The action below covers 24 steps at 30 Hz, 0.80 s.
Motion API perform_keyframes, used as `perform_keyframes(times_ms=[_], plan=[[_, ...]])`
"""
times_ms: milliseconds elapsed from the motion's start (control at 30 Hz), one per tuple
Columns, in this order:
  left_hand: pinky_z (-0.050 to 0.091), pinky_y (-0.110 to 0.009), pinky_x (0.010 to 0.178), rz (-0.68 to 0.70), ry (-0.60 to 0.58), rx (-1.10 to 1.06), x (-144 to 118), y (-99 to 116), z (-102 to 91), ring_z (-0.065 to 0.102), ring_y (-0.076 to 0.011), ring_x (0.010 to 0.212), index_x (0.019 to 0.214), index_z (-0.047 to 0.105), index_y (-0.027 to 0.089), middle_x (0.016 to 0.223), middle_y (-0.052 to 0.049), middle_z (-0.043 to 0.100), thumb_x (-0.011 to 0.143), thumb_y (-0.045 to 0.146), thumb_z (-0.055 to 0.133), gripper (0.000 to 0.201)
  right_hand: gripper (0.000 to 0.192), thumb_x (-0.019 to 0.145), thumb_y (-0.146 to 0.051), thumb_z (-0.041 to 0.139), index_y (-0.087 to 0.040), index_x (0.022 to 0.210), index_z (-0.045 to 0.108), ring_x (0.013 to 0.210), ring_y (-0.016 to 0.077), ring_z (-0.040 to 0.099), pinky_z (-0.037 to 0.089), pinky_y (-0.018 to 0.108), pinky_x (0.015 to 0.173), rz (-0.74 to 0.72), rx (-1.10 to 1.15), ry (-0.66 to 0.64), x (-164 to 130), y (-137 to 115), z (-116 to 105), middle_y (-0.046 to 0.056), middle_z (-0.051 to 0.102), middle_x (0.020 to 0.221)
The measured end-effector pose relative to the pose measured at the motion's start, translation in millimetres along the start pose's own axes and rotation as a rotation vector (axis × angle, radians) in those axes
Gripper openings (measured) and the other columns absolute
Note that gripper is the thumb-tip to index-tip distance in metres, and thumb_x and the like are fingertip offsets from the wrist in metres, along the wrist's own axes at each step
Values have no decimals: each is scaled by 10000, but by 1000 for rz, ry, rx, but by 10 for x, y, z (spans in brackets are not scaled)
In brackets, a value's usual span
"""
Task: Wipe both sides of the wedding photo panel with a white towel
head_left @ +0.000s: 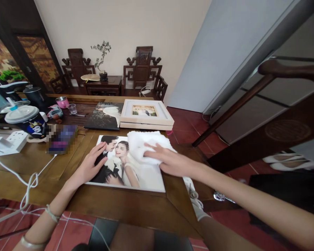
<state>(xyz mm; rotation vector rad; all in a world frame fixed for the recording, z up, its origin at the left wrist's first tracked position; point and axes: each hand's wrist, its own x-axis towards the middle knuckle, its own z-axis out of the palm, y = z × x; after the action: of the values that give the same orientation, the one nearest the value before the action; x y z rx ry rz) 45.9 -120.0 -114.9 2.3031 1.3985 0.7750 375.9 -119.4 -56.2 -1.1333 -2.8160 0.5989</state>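
A wedding photo album (149, 177) with a glossy cover picture of a couple lies flat on the wooden table (136, 207) in front of me. My left hand (92, 164) rests on its left side, fingers spread and flat on the cover. On the upper right part of the album lies a folded white towel (138, 141). My right hand (167, 158) presses down on this towel, with the fingers partly sunk into its folds. The towel hides the album's upper right corner.
Behind the album are a dark photo board (102, 115) and stacked white picture frames (146, 120). To the left lie a phone (62, 139) with a white cable (45, 167), a lidded cup (31, 120), a pink mug (62, 101) and a power strip (14, 141).
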Motion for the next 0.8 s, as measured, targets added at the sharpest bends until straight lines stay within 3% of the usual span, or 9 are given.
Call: perform_keyframes(times_ms=[100, 200, 367, 433, 500, 567, 667, 800], plan=[[283, -447, 1166, -13, 25, -34, 3, 33, -26, 372, -233, 1395, 1374, 491, 173, 1482, -99, 444, 936, 417, 468, 502, 741, 673, 75, 344, -188, 1355, 469, 1430, 292, 223, 296, 551, 1105, 79, -63, 38, 113, 262, -68, 107, 418, 1485], [286, -457, 1164, -29, 47, -59, 10, 64, -43, 393, -237, 1383, 1366, 504, 179, 1458, -95, 477, 923, 417, 496, 502, 743, 693, 64, 351, -213, 1376, 444, 1417, 310, 255, 343, 561, 1068, 152, -96, 38, 103, 241, -52, 127, 342, 1528], [300, -461, 1158, -41, 81, -85, 22, 74, -29, 416, -245, 1367, 1321, 554, 181, 1429, -95, 510, 913, 439, 513, 484, 740, 665, 75, 370, -224, 1330, 494, 1450, 284, 88, 226, 582, 1130, 103, -4, -24, -197, -375, 223, 99, 308, 1550], [297, -459, 1160, -47, 81, -82, 23, 68, -20, 412, -244, 1370, 1336, 540, 191, 1434, -90, 506, 916, 448, 507, 494, 714, 618, 62, 427, -235, 1253, 560, 1443, 351, 62, 155, 665, 1111, 100, 15, -51, -330, -674, 381, 81, 279, 1564], [289, -455, 1163, -48, 64, -67, 20, 60, -13, 397, -245, 1379, 1353, 524, 192, 1448, -90, 490, 927, 452, 485, 501, 643, 632, -8, 519, -255, 1221, 590, 1418, 443, 72, 154, 752, 1051, -15, 55, -193, -413, -899, 492, 82, 257, 1568], [284, -455, 1165, -37, 40, -48, 13, 48, -9, 379, -246, 1390, 1362, 515, 193, 1465, -88, 469, 939, 450, 460, 498, 590, 652, -43, 543, -266, 1194, 609, 1409, 462, 100, 154, 771, 1036, -99, 77, -258, -428, -1006, 519, 73, 271, 1562], [278, -457, 1168, -14, 15, -28, -1, 22, -3, 360, -245, 1401, 1371, 505, 196, 1488, -85, 438, 952, 443, 435, 491, 642, 643, 35, 449, -252, 1195, 607, 1436, 369, 112, 129, 695, 1099, -119, 63, -187, -328, -936, 412, 47, 310, 1551], [263, -449, 1175, 0, -2, -11, -17, 0, -4, 346, -233, 1409, 1387, 484, 182, 1499, -88, 422, 959, 429, 426, 498, 728, 614, 101, 375, -202, 1250, 560, 1451, 279, 106, 119, 602, 1148, -91, 5, -48, -45, -533, 179, 83, 351, 1532]])
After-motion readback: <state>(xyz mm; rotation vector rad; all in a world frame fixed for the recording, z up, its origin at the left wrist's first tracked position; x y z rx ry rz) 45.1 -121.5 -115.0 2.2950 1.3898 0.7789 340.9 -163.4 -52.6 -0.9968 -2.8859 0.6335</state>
